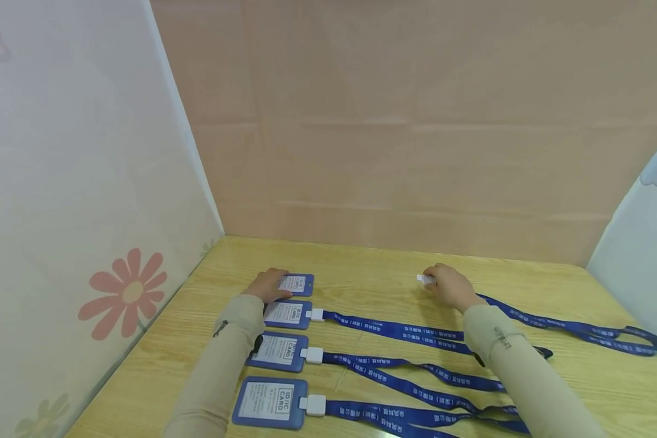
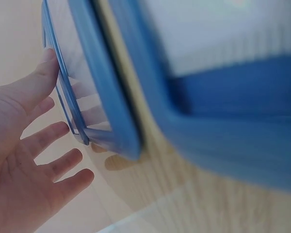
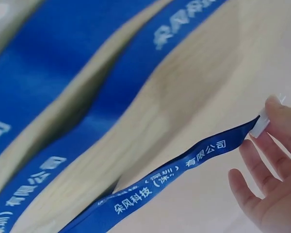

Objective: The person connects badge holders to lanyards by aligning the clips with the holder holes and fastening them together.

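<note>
At the far left of the table, my left hand (image 1: 268,286) lies over one end of a blue card holder (image 1: 303,285) that has no lanyard on it. In the left wrist view the thumb (image 2: 47,65) touches the frame of this card holder (image 2: 104,92), and the other fingers are spread and fairly straight. My right hand (image 1: 450,286), over the table's far right half, pinches the white clip (image 3: 262,124) of a blue lanyard (image 3: 169,167) between thumb and fingers. The lanyard's strap (image 1: 572,328) trails off to the right, partly hidden by the forearm.
Nearer me lie three blue card holders in a column: the upper (image 1: 287,313), middle (image 1: 279,351) and lowest (image 1: 270,401). Each joins a white clip and blue lanyard (image 1: 410,380) stretching right, under my right forearm. A brown wall covering (image 1: 394,140) stands behind the table (image 1: 372,267).
</note>
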`<state>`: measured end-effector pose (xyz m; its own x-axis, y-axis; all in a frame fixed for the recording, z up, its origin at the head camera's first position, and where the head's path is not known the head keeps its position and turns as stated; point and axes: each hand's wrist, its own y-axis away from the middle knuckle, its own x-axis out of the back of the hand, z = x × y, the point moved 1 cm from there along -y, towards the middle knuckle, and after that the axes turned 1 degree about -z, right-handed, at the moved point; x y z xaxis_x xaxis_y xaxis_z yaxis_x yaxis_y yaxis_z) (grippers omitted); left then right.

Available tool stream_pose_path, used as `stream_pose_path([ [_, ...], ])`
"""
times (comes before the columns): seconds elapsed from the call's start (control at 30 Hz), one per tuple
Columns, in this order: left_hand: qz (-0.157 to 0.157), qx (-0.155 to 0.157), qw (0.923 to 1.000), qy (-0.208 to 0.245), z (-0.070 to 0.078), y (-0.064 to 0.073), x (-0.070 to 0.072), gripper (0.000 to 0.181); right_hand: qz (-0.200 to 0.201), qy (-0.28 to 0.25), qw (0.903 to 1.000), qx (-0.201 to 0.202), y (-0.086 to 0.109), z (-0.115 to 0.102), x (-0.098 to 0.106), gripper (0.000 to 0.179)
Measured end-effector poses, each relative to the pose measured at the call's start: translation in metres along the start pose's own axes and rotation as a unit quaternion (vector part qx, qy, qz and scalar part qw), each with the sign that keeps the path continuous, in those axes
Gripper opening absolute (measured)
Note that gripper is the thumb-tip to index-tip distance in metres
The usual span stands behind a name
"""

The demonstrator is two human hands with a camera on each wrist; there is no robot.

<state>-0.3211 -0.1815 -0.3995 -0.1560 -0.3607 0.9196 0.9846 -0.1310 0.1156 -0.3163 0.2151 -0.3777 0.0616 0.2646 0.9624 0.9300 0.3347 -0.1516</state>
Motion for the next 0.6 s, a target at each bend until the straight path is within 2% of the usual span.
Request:
stream_pose_path([
  [0.23, -0.003, 0.008, 0.9999, 0.005, 0.002, 0.003, 0.001, 0.063, 0.015, 0.008, 0.9997, 0.015, -0.005, -0.005, -0.002, 0.028],
  [0.6, -0.002, 0.010, 0.9999, 0.007, 0.003, 0.003, 0.001, 0.061, 0.002, 0.009, 0.9998, 0.017, -0.008, -0.014, -0.006, 0.026],
])
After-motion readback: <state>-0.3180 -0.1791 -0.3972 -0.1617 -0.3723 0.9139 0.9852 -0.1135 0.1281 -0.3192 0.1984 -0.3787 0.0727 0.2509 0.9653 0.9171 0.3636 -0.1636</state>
